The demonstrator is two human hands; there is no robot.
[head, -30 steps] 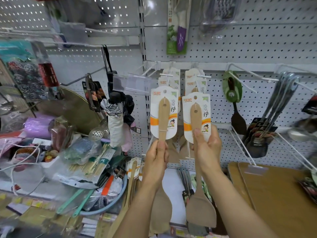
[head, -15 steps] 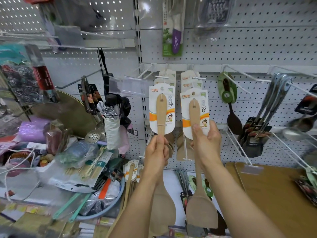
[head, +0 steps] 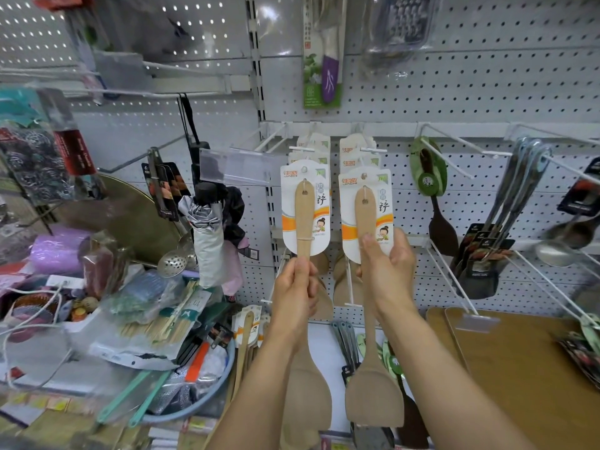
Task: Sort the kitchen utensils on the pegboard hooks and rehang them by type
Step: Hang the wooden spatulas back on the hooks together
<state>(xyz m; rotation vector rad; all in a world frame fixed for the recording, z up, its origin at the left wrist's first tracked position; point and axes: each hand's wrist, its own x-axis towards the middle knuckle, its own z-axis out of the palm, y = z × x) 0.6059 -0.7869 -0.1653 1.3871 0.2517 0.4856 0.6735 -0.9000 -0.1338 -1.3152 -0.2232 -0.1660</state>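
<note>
Two wooden spatulas on white and orange cards are held up in front of the pegboard (head: pixel 454 86). My left hand (head: pixel 297 287) grips the handle of the left wooden spatula (head: pixel 304 216), whose blade hangs behind my forearm. My right hand (head: pixel 386 267) holds the right wooden spatula (head: pixel 365 212) by handle and card, thumb pressed on the wood; its blade (head: pixel 373 397) hangs below. Each card's top hole sits at the tip of a white hook (head: pixel 300 147), where more carded spatulas (head: pixel 357 151) hang behind.
A dark spatula on a green card (head: pixel 428 177) hangs to the right, then steel ladles and turners (head: pixel 519 196). Brown boards (head: pixel 519 358) lie lower right. A folded umbrella (head: pixel 211 241) hangs at the left above a cluttered shelf and a blue basin (head: pixel 194 407) of utensils.
Both hands and their spatulas have stayed nearly steady before the hooks; the view has shifted slightly, so the cards sit a little closer to the hook tips.
</note>
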